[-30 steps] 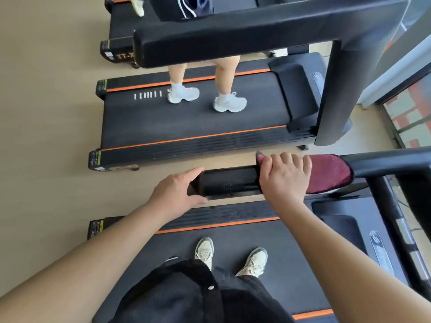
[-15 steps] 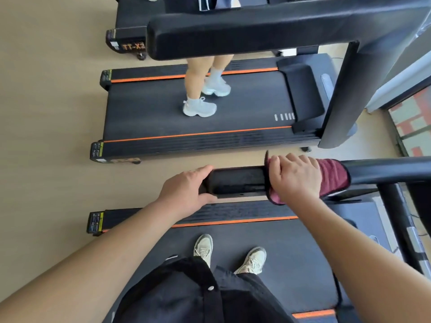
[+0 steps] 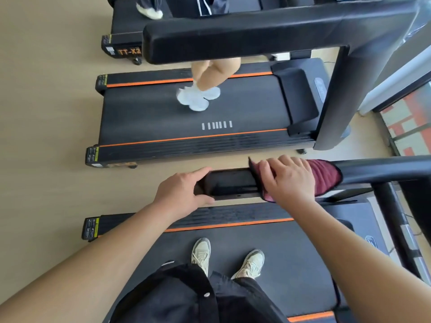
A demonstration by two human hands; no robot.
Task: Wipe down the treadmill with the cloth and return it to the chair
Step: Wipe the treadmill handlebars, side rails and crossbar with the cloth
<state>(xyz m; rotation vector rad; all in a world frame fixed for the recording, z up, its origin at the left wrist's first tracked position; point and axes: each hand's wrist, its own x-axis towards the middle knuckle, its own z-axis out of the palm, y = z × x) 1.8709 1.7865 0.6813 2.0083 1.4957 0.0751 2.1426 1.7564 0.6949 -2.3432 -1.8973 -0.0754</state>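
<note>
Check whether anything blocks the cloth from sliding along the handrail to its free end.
The right hand holds the cloth wrapped over the handrail. The bare stretch of rail beside it has nothing on it, but the left hand grips the rail's very end, so it stands in the way there.

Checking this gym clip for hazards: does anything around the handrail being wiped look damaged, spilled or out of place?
Nothing stands out. The right hand holds the maroon cloth wrapped over the handrail, the left hand grips the rail's end, and the belt below shows no spill or damage.
</note>
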